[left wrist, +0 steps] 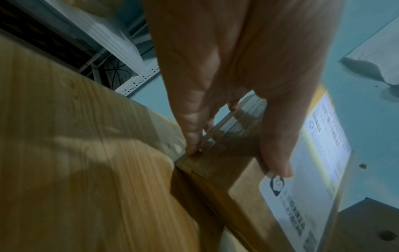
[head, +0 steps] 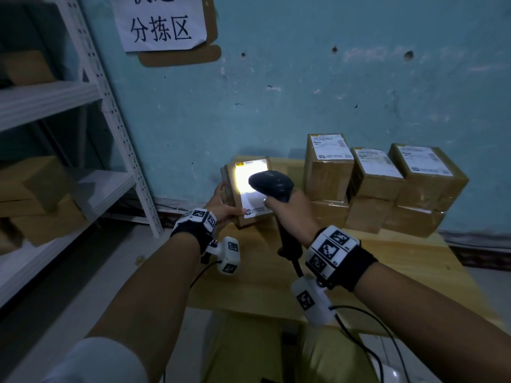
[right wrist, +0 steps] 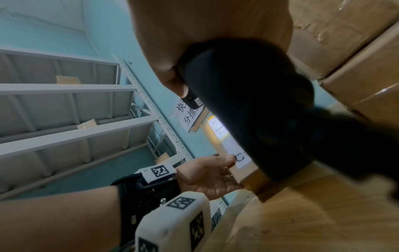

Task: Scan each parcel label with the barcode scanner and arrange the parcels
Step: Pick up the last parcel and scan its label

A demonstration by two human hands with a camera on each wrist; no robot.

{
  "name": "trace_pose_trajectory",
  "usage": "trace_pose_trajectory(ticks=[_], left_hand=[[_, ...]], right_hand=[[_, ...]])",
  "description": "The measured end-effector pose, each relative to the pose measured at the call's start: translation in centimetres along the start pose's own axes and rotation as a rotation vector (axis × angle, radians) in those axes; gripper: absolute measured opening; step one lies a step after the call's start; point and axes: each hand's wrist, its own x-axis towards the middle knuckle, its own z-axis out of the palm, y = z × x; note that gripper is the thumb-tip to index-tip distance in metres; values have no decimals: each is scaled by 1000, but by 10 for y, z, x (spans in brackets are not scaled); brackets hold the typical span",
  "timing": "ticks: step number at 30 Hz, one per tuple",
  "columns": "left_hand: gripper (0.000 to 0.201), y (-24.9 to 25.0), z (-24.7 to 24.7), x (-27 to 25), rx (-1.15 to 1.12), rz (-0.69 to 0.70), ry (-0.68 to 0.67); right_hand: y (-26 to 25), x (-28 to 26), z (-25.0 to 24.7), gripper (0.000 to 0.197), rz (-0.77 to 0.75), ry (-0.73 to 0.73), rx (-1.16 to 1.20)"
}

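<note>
My left hand (head: 224, 205) grips a small brown parcel (head: 240, 217) by its left side, thumb on the white label (head: 250, 172), tilting it up on the wooden table (head: 387, 261). In the left wrist view the left hand (left wrist: 226, 119) has its fingers curled round the parcel (left wrist: 215, 170) and its label (left wrist: 319, 153). My right hand (head: 290, 211) holds a black barcode scanner (head: 272, 185) by the handle, aimed at the label, which glows in the scanner's light. The right wrist view shows the scanner (right wrist: 259, 119) close up, the lit label (right wrist: 224, 136) beyond it.
Several labelled brown parcels (head: 384, 186) are stacked in two layers against the blue wall at the table's back right. A white metal shelf rack (head: 55, 134) with boxes stands to the left. A paper sign (head: 160, 23) hangs on the wall. The scanner cable (head: 367, 327) trails off the table's near edge.
</note>
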Motion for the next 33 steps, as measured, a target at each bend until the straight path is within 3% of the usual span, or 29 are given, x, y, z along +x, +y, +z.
trace_pose_trajectory(ticks=[7,25,33], left_hand=[[96,0,3,-3,-23,15,19],[99,1,0,0,41,11,6],[98,0,1,1,3,-3,3]], right_hand=[[-1,-2,1,34,-15,60,-44],[2,-2,13,28,25,-33,-50],[-1,-3,7,34,0,-1,-78]])
